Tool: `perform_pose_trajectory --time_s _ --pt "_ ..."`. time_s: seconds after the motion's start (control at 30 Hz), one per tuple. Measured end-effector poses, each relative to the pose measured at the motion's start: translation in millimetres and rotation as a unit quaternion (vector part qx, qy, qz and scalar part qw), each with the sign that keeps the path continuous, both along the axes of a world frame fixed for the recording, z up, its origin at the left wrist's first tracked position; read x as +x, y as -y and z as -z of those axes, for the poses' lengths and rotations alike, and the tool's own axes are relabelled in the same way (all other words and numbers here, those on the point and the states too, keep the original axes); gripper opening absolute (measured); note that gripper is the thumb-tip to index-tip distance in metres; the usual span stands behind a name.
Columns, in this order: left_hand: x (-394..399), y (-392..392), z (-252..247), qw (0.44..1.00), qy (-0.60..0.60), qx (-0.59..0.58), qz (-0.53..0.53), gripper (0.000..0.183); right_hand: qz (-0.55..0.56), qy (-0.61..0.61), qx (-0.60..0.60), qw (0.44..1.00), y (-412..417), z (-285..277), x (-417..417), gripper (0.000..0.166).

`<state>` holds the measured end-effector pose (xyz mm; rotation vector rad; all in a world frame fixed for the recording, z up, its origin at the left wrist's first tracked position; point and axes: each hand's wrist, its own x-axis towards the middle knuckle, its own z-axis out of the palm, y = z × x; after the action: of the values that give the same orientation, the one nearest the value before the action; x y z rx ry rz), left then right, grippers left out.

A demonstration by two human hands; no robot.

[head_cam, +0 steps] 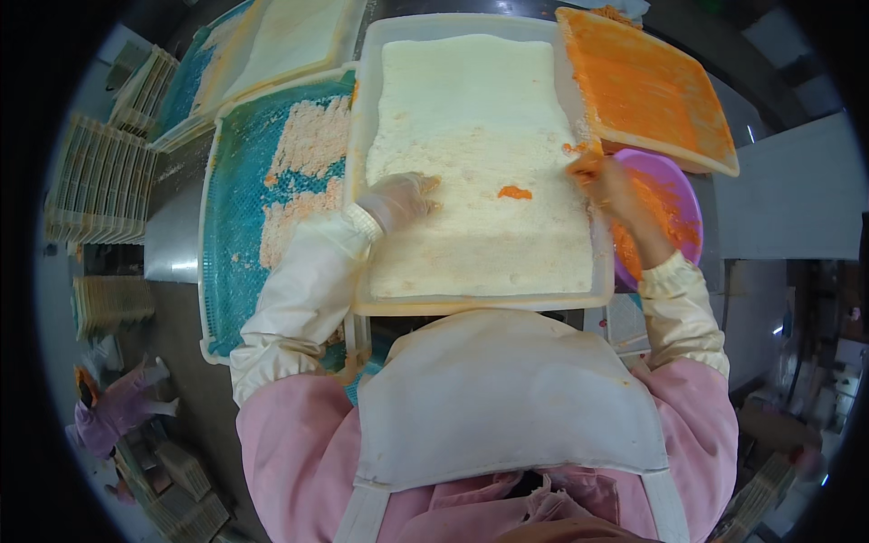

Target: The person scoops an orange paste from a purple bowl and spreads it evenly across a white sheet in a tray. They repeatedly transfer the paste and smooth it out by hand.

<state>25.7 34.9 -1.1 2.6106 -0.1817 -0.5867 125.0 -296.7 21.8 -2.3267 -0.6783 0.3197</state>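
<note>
A shallow white plastic tray (482, 307) filled with a bed of pale crumbs (475, 88) lies before me. One small lump of orange paste (514, 193) rests on the crumbs right of the middle. My left hand (405, 198), in a thin clear glove, is low over the left side of the bed, its fingertips apart at the crumbs. At the tray's right rim is my right hand (599, 178), blurred and smeared orange, with curled fingers; whether anything is in them is unclear. Beneath that forearm stands a purple bowl (689, 183) of orange paste (655, 203).
A tilted tray coated orange (658, 95) sits at the far right. On the left, a green mesh-lined tray (234, 197) holds rows of crumb-coated pieces (312, 136). Behind it is another tray of crumbs (292, 41). Stacked trays (98, 180) and a person (122, 410) are farther left.
</note>
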Motion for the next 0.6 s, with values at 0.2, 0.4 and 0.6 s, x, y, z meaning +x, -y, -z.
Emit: perform_pose_trajectory --time_s 0.2,0.4,0.6 --pt "10 71 7 0.997 0.016 0.025 0.067 0.055 0.143 -0.274 -0.105 0.945 131 60 28 0.010" --pt "28 111 47 0.989 0.120 -0.077 0.043 0.058 0.015 0.035 -0.187 0.982 148 99 21 0.013" --pt "16 106 61 0.992 0.060 -0.091 -0.069 0.057 0.166 -0.061 -0.093 0.980 182 43 38 0.009"
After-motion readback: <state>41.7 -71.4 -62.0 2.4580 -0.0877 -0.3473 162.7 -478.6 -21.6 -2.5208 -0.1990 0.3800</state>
